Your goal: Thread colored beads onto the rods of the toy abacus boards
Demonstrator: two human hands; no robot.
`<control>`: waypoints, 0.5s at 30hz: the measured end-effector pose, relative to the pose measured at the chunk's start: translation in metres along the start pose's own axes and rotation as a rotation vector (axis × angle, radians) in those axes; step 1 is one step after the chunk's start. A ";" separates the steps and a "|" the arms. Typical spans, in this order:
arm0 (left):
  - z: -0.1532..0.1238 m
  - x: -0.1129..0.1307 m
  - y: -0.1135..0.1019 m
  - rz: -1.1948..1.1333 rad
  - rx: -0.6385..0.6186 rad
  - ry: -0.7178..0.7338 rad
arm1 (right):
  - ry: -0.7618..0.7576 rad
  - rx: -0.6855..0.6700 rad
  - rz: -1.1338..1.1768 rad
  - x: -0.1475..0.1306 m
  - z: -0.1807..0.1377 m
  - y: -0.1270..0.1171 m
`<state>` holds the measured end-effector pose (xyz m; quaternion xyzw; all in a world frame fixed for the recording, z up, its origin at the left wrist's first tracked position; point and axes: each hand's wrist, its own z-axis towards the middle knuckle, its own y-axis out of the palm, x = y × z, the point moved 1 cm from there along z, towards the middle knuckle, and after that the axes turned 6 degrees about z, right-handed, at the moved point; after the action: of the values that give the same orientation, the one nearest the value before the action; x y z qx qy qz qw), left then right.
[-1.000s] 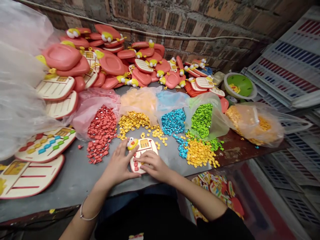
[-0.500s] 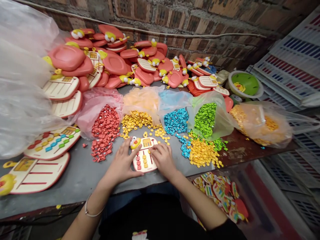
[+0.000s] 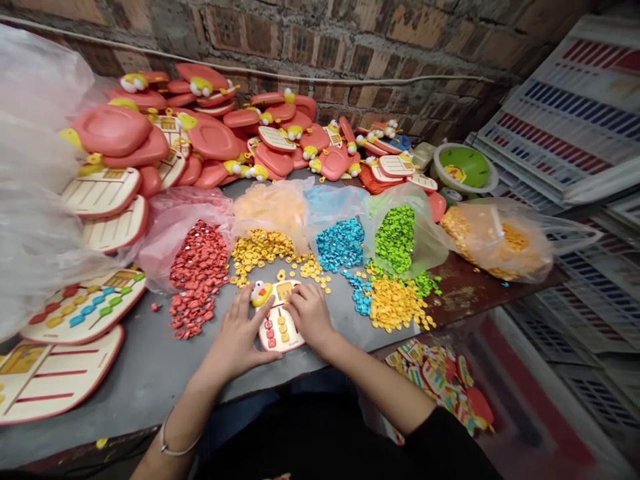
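A cream duck-headed toy board lies on the grey table in front of me. It carries a column of red beads and a column of yellow beads. My left hand holds the board from the left, fingers by the yellow duck head and thumb along the bottom edge. Over the board's right side, my right hand has its fingertips bunched on the surface; whatever they pinch is hidden. Loose yellow beads lie just beyond the board.
Spilling from bags are red beads, blue beads and green beads. A yellow bead heap sits at right. Coral-backed boards are piled along the brick wall. Boards also lie at left, and a box of finished-looking boards stands below right.
The camera view has shifted, so the scene sits further left. My right hand's fingers have moved up the board's right side and bunched closer. My left hand keeps its hold.
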<state>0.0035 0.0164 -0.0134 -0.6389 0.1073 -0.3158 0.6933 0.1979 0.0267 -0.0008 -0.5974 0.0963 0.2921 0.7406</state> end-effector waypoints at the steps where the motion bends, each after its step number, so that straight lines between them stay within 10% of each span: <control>1: 0.000 0.000 0.001 -0.001 0.003 0.002 | 0.007 0.010 -0.023 -0.004 -0.001 0.002; 8: -0.001 -0.003 0.006 0.005 0.015 -0.005 | -0.131 -0.051 -0.086 -0.017 0.004 0.009; 15: -0.001 -0.001 0.002 0.030 0.030 0.005 | -0.055 0.045 0.164 0.046 -0.033 -0.059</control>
<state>0.0027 0.0161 -0.0153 -0.6260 0.1140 -0.3086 0.7071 0.2747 0.0033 0.0164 -0.5626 0.1309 0.3656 0.7298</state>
